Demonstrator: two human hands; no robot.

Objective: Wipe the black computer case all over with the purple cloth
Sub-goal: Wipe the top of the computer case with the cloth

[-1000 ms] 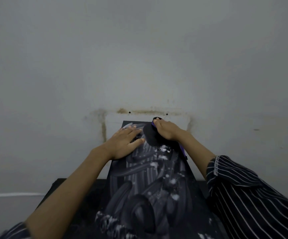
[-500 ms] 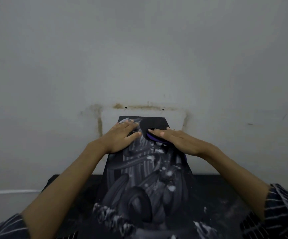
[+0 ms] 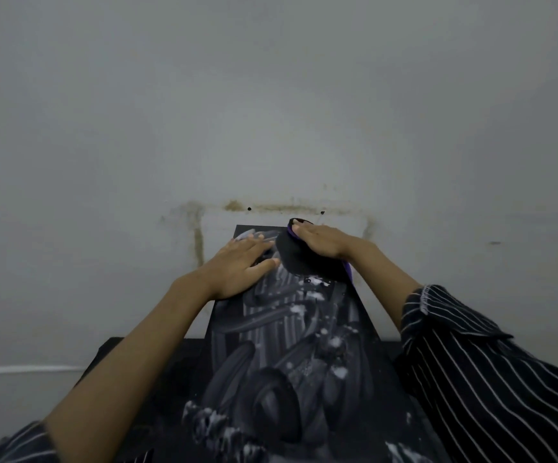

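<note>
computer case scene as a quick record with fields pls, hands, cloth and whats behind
case: black computer case, top face streaked with pale smears and white flecks
cloth: purple cloth, mostly dark in this light, purple edge showing, at the case's far right corner
left hand: left hand flat, palm down on the far left of the case, beside the cloth
right hand: right hand flat on the cloth, pressing it onto the case
sleeve: striped sleeve on the right arm
behind: grey wall with brownish stains
</note>
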